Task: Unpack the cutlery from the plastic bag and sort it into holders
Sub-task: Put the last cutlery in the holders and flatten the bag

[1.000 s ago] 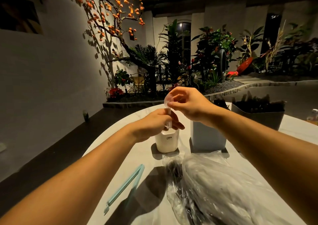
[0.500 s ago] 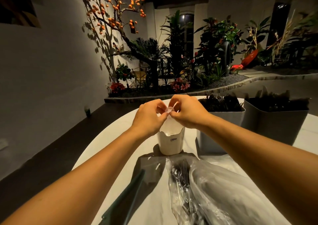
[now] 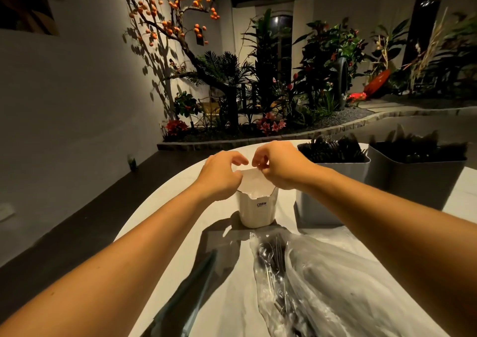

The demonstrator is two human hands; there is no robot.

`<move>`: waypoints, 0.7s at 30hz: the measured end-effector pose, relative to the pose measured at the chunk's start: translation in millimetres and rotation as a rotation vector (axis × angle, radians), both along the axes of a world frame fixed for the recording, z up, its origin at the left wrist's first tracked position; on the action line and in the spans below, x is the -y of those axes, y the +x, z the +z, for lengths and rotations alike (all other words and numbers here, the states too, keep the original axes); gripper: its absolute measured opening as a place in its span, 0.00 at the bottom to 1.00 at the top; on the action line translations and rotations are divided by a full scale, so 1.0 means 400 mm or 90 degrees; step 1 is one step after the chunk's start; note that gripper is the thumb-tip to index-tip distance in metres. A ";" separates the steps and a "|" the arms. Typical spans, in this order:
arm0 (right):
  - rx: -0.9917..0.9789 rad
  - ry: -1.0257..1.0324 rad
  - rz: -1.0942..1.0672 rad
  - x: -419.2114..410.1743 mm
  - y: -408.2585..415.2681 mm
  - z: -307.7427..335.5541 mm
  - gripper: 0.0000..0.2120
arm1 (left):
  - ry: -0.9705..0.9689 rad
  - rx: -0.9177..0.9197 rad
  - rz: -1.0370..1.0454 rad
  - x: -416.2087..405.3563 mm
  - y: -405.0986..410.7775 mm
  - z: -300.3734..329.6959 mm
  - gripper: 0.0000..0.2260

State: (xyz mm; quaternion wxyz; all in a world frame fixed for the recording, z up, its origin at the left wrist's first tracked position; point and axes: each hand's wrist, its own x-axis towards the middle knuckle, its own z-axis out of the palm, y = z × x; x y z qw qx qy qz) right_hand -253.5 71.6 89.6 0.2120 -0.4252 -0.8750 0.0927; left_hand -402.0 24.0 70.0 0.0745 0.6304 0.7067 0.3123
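Head view shows a clear, crinkled plastic bag of dark cutlery (image 3: pixel 322 285) lying on the round white table (image 3: pixel 222 298) at about five o'clock, its mouth pointing toward a small white tapered cup with a dark printed logo (image 3: pixel 258 209) at the table's centre. A pale, translucent sheet of film or wrapper (image 3: pixel 254 183) stands out of that cup's top. The left hand (image 3: pixel 222 174) pinches its left edge with curled fingers, and the right hand (image 3: pixel 280 165) pinches its top right corner; whether a utensil sits inside the wrapper cannot be made out.

At two o'clock from the cup stands a grey square plastic holder (image 3: pixel 333 189) already bristling with dark utensils, and farther out at three o'clock a second, darker grey holder (image 3: pixel 413 184) is likewise filled. At seven o'clock a long slim teal bar, likely a bag clip (image 3: pixel 198 282), lies in shadow.

Risks, as I judge them: both hands pull on thin film right above a light cup, so a sideways tug could tip it toward the table edge at eleven o'clock. The wrapper may tear unevenly. The forearms hover over the open bag, and a dropped elbow could drag it and spill cutlery.
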 end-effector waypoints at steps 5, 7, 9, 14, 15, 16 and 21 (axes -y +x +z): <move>-0.033 -0.012 0.009 0.071 0.049 0.028 0.09 | 0.053 0.070 -0.015 0.068 0.057 0.029 0.15; -0.036 -0.022 0.006 0.105 0.079 0.033 0.09 | 0.063 0.103 -0.035 0.101 0.088 0.029 0.11; -0.043 -0.039 -0.005 0.147 0.123 0.036 0.08 | 0.069 0.121 -0.060 0.141 0.128 0.021 0.07; -0.041 -0.186 -0.023 0.265 0.246 0.043 0.10 | -0.009 0.036 -0.053 0.237 0.233 -0.012 0.07; -0.027 -0.236 -0.018 0.285 0.263 0.039 0.10 | -0.036 0.002 -0.036 0.249 0.247 -0.022 0.09; -0.006 -0.289 -0.012 0.311 0.287 0.029 0.11 | -0.056 -0.031 -0.016 0.270 0.267 -0.038 0.12; 0.203 -0.337 -0.002 0.371 0.333 -0.069 0.12 | -0.120 -0.057 0.097 0.325 0.307 -0.133 0.25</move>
